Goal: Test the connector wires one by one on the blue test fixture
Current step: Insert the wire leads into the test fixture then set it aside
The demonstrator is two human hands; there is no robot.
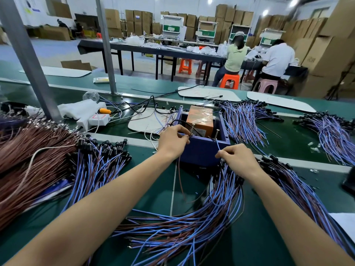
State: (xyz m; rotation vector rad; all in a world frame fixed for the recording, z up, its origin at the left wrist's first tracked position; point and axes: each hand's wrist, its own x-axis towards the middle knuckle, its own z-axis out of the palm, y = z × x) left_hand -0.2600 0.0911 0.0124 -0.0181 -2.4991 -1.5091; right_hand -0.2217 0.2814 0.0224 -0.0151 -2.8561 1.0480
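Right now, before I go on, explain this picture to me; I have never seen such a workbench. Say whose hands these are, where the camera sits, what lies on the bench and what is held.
There is no machine here. A person works with bare hands, and the one picture comes from a camera on that person's head, looking forward and down. On the green bench stands a blue fixture with an orange box inside. Around it lie piles of blue and brown wires with black connectors. The left hand pinches a brown wire at the fixture's near left corner. The right hand pinches a blue wire that runs up to its near right corner.
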